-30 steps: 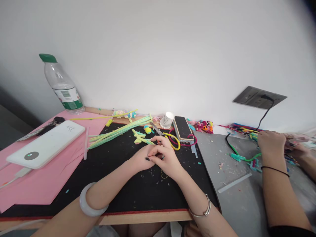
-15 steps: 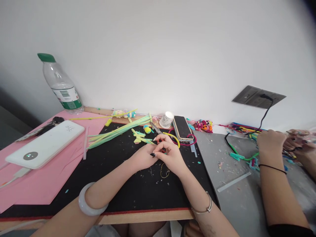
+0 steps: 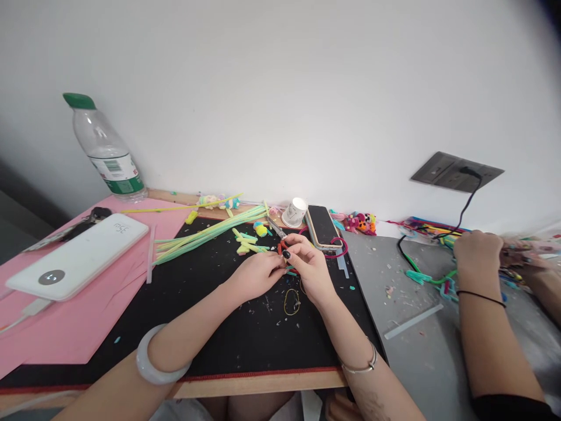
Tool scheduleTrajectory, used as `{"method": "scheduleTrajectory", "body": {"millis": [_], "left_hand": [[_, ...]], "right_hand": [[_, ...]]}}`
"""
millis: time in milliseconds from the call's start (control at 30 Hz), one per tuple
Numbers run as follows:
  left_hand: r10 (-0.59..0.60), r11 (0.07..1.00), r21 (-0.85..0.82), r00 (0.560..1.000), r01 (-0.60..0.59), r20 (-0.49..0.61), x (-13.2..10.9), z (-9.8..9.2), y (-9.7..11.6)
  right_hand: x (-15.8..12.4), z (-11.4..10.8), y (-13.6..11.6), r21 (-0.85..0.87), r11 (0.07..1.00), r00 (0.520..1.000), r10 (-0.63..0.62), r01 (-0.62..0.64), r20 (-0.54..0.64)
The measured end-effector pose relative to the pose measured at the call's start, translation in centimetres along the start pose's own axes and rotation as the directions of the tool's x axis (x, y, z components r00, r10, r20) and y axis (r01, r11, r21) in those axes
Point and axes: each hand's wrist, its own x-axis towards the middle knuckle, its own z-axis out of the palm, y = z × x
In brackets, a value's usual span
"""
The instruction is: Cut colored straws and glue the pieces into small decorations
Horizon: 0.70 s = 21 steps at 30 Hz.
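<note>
Lying at left: a white power bank (image 3: pixel 79 257) on a pink sheet (image 3: pixel 65 339); a green-capped bottle (image 3: pixel 107 152) stands beyond it.
Pale stems: a bundle (image 3: pixel 210 233) of green and yellow, its long axis running from near left to far right.
Cut pieces: short yellow and green bits (image 3: pixel 249 242) just beyond the left hand.
Left hand (image 3: pixel 258 275): fingers bent and close together, tips at the meeting point; whether they grip is hidden.
Scissors (image 3: pixel 276 228): just beyond the hands, blades pointing far left.
Fingertips' meeting: the right hand no longer lies over the left; only the tips meet now, which probably gives finer control.
Small piece (image 3: pixel 284 261): between the fingertips, above the black mat (image 3: pixel 219 345) on the bench; too covered to tell its direction or long axis.
Thin loop (image 3: pixel 285 302): on the mat, near side of the hands.
Paper cup (image 3: pixel 295 211): upright at the far side, just beside the phone (image 3: pixel 323 227).
Right hand (image 3: pixel 312 268): thumb and forefinger pinching the small piece.
Far right: a co-worker's hand (image 3: pixel 478 251) over coloured stems.
</note>
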Motion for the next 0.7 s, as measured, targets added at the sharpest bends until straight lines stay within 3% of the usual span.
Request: {"method": "scheduleTrajectory", "body": {"millis": [400,700], "left_hand": [[0.009,0.991,0.136,0.999,-0.013,0.031,-0.1,0.1,0.0],[-0.069,0.976,0.209,0.997,0.062,0.024,-0.2,-0.2,0.3]], "right_hand": [[0.0,0.0,0.5,-0.108,0.994,0.998,-0.011,0.017,0.055],[-0.1,0.3,0.9,-0.129,0.990,0.996,-0.040,0.050,0.079]]}}
